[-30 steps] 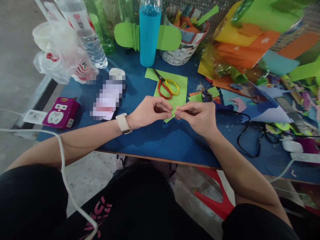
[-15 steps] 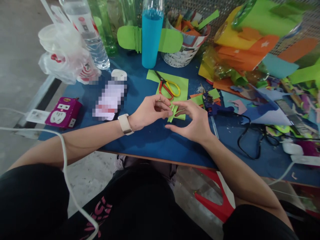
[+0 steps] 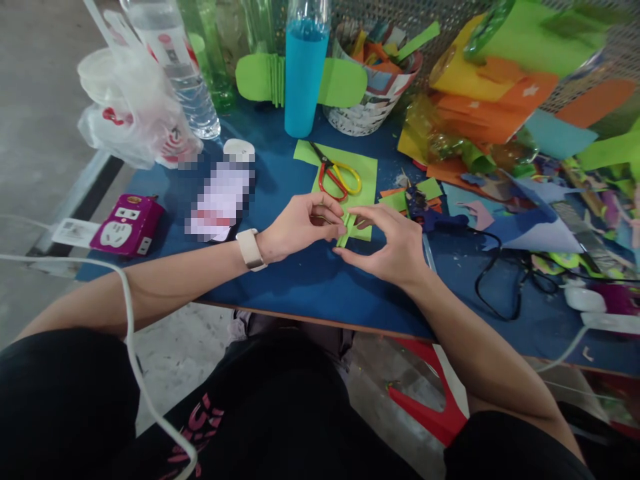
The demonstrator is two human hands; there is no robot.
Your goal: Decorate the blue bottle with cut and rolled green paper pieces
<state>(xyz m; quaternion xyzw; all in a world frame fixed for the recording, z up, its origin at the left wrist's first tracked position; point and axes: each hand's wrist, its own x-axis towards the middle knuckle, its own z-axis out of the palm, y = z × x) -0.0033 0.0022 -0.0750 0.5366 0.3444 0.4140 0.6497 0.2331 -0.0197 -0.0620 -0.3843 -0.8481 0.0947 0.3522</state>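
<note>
My left hand (image 3: pixel 315 219) pinches a small pleated piece of green paper (image 3: pixel 346 230) between thumb and fingers. My right hand (image 3: pixel 387 239) curves around its other side, index fingertip at the upper end and thumb at the lower end. Just beyond both hands, a flat green paper sheet (image 3: pixel 367 175) lies on the blue table (image 3: pixel 280 287). Resting on that sheet are scissors (image 3: pixel 340 179) with one red and one yellow handle loop, their blades pointing away from me.
Left are a phone (image 3: pixel 220 200), a white case (image 3: pixel 239 151) and a purple power socket (image 3: pixel 127 225). A blue bottle (image 3: pixel 301 80) and a basket of scraps (image 3: pixel 367 100) stand behind. Paper scraps, a dark blue glue gun (image 3: pixel 435 219) and a black cable (image 3: pixel 480 273) lie right.
My right thumb has come up to the lower end of the folded green paper, where a gap was before. My left hand has barely moved.
</note>
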